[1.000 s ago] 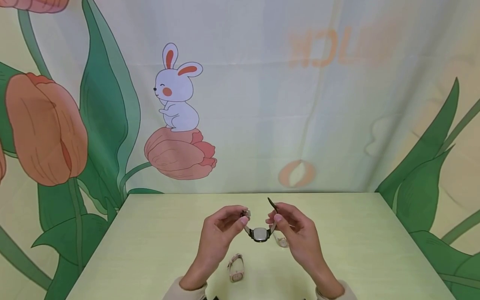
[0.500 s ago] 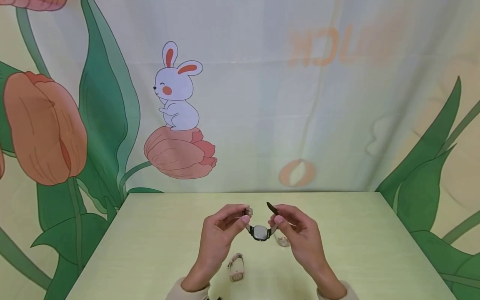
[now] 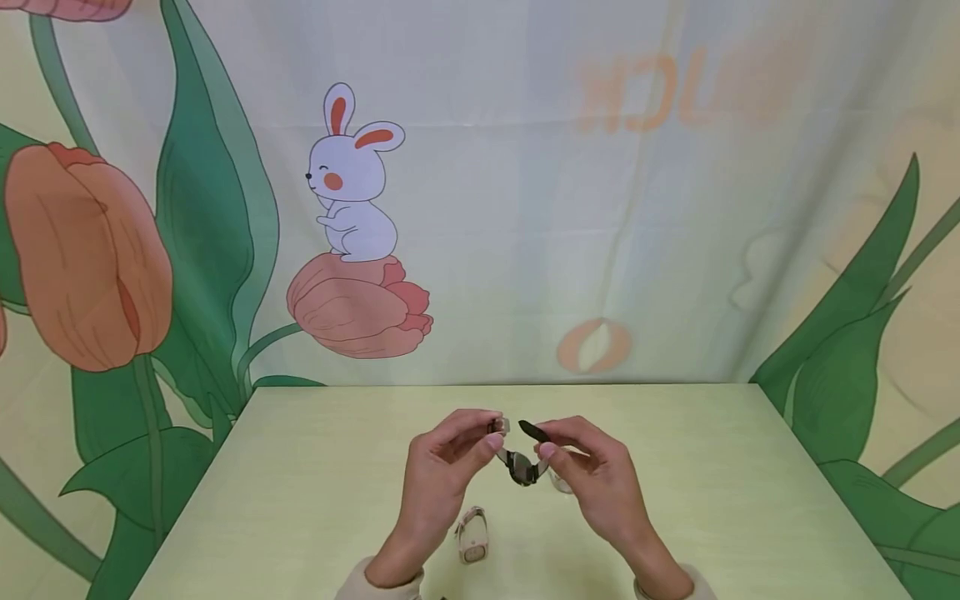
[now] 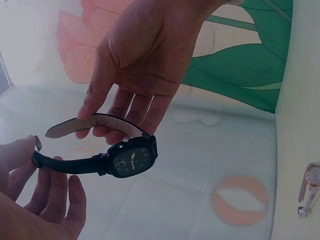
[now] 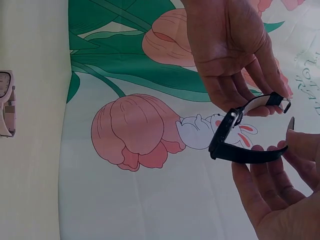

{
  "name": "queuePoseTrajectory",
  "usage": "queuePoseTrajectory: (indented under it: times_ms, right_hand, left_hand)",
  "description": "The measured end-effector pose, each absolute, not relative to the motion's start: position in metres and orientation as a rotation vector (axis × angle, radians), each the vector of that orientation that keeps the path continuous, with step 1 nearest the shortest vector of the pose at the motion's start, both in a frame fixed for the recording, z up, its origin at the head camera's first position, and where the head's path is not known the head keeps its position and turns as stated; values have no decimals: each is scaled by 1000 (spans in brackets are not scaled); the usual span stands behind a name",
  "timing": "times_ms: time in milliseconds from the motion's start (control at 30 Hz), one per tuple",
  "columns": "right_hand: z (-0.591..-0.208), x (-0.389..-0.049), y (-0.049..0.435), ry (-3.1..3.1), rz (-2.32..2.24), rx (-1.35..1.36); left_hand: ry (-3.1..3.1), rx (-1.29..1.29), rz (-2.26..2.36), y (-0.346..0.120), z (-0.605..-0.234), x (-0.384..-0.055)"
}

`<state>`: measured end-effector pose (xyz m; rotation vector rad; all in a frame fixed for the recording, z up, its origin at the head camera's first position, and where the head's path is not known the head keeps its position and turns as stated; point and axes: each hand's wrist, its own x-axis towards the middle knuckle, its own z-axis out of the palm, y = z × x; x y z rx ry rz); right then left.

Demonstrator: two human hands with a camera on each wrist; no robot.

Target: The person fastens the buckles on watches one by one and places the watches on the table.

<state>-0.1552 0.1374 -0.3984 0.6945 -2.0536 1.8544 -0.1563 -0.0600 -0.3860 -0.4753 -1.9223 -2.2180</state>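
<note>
A black wristwatch (image 3: pixel 522 468) hangs in the air between both hands, its strap unfastened and bent into a U with the case at the bottom. My left hand (image 3: pixel 442 471) pinches the strap end that bears the silver buckle (image 3: pixel 504 426). In my right hand (image 3: pixel 600 467), thumb and fingers pinch the other strap half, whose pointed tip (image 3: pixel 531 430) leans toward the buckle with a small gap between. The left wrist view shows the dark squarish dial (image 4: pixel 132 161) and the holes in the strap's pale lining (image 4: pixel 102 121).
On the pale green table (image 3: pixel 315 483) lies a pinkish watch (image 3: pixel 473 537) below and between the hands. Another watch (image 3: pixel 561 482) lies partly hidden by the right hand; the left wrist view shows its round rose-gold case (image 4: pixel 313 176). A printed curtain (image 3: pixel 487 208) hangs behind.
The right hand has tilted the strap, bringing its tip left and down closer to the buckle. The watch case has turned, so its silvery back faces the head camera less. The left hand has barely shifted.
</note>
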Motion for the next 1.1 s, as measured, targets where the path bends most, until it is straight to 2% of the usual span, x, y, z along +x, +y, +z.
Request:
queuePoseTrajectory:
  times_ms: [667, 1100]
  right_hand:
    - [-403, -155, 135, -2118, 1750, 733]
    - [-401, -152, 134, -2123, 1762, 630]
  left_hand:
    - [-1982, -492, -2130, -58, -391, -156]
    - [-2076, -546, -2078, -54, -396, -156]
